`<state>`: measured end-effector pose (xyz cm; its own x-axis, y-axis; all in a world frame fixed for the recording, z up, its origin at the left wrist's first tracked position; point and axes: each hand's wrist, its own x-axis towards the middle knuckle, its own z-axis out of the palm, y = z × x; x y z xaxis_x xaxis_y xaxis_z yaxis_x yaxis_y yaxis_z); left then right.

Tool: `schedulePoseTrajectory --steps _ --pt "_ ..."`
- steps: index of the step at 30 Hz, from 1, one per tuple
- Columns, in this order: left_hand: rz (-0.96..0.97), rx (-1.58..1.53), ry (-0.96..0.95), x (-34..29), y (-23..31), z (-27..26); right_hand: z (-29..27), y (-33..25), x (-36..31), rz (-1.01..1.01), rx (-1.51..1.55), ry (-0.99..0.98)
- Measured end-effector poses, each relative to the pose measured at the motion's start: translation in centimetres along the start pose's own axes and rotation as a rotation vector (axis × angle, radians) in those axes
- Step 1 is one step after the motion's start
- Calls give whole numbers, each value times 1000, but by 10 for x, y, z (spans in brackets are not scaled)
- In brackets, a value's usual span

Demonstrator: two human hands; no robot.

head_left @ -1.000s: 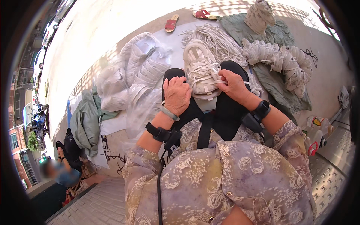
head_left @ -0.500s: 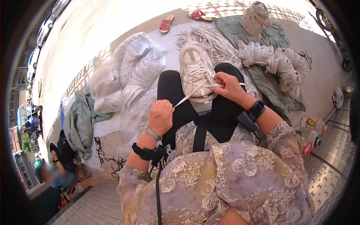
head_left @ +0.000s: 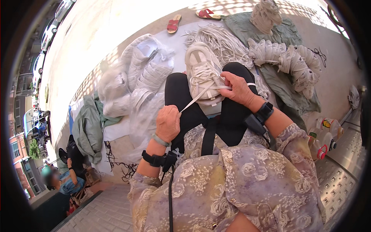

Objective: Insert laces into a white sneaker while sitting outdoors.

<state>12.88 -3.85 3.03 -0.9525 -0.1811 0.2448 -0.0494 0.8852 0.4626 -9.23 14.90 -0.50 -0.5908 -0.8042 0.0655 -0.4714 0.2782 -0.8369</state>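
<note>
**Pale shoe [head_left: 201, 69] between the knees, lace [head_left: 192, 103] drawn taut**

Left hand [head_left: 168, 123]: left of the shoe and nearer, closed in a fist, gripping the lace, which runs straight back to the shoe. Right hand [head_left: 236, 89]: at the shoe's near right side, thumb and fingers pinching lace. A heap of loose laces [head_left: 220, 41] lies just beyond the shoe; pale shoes in clear plastic [head_left: 152, 75] lie to the left. Far right, plastic jugs [head_left: 322, 140]; one bears a coloured label [head_left: 327, 124] (print too small to read).

Sunlit pale ground [head_left: 112, 27] | lattice shadows [head_left: 89, 75] | reddish building [head_left: 21, 145] with windows [head_left: 14, 150], left | patterned metal surface [head_left: 342, 174], right
</note>
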Motion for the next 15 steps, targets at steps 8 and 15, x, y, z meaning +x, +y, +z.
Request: schedulePoseTrajectory --steps 8,15 --pt "-161 -71 98 23 -3 -7 -10 -5 12 106 29 -134" --pt "65 184 139 55 -9 -29 -7 -5 27 20 92 -162"
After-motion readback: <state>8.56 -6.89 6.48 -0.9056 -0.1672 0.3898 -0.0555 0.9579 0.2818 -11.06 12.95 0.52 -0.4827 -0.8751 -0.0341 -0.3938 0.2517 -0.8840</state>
